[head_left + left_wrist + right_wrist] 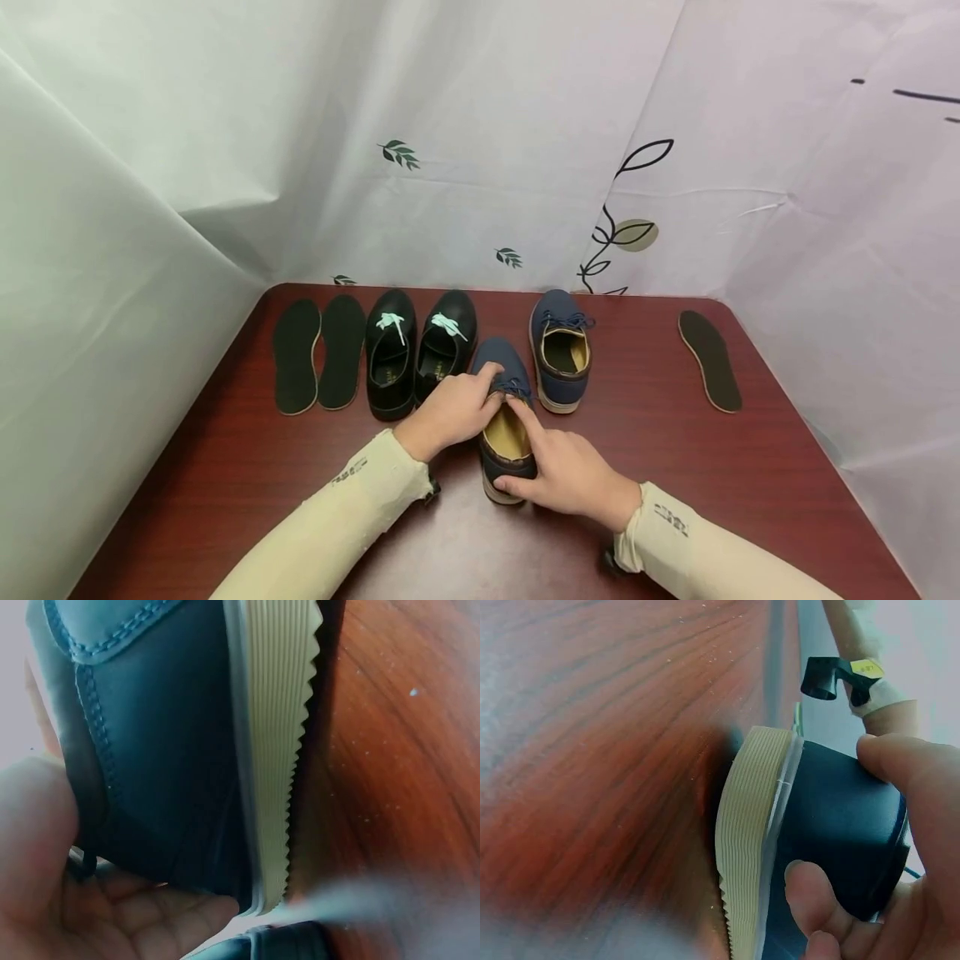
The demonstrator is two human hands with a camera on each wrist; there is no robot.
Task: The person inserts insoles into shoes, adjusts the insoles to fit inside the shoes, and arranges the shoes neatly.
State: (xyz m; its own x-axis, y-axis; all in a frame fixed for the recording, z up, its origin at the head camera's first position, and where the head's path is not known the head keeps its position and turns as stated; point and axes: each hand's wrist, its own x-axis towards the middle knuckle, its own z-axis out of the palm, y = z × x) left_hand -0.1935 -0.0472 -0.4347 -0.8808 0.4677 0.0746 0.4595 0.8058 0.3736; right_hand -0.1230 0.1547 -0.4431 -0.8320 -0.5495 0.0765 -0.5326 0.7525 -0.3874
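- Both hands grip the near navy shoe; fingers bent around it on each side.
- Left hand: on the front left, index over the vamp, thumb by the laces.
- Right hand: on the rear right, thumb at the heel, index reaching to the front of the opening.
- Near navy shoe: front center of the surface, sole down, toe pointing away from the person, tan interior visible.
- Far navy shoe: just beyond it to the right, laces tied, dark insole inside.
- Two black shoes: to the left, side by side, mint laces.
- Two dark insoles: left of those, lying flat.
- Single dark insole: far right, well apart from the shoes.
- White leaf-print curtain behind.
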